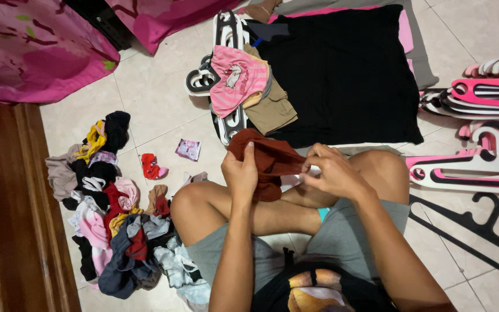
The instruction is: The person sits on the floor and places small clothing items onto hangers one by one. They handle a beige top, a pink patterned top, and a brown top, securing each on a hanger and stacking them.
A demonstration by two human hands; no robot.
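Person sits cross-legged on tile floor (157, 104), seen from above. Left hand (241, 172) grips the rust-brown garment (267, 159) at its left edge, thumb on top; right hand (331, 172) pinches the same cloth at its right edge, fingers closed on a fold. Garment is at frame centre, held above the knees, bunched, not yet flat. Judgement: the fold is at an early stage, with edges being found and squared; next move likely calls for pulling the cloth taut between both hands and lining up the edges before a crease is laid. Counts: one garment in hand; one unsorted clothes pile (108, 214) at lower left, items too tangled to count; one pink striped top (238, 78) and one tan piece (272, 110) lying on hangers at upper centre; one black cloth (342, 75) spread flat at upper right; hangers (469, 167) at right edge, pink-white and black, at least five, stack overlaps so exact number unclear; one small packet (188, 149) left of centre.
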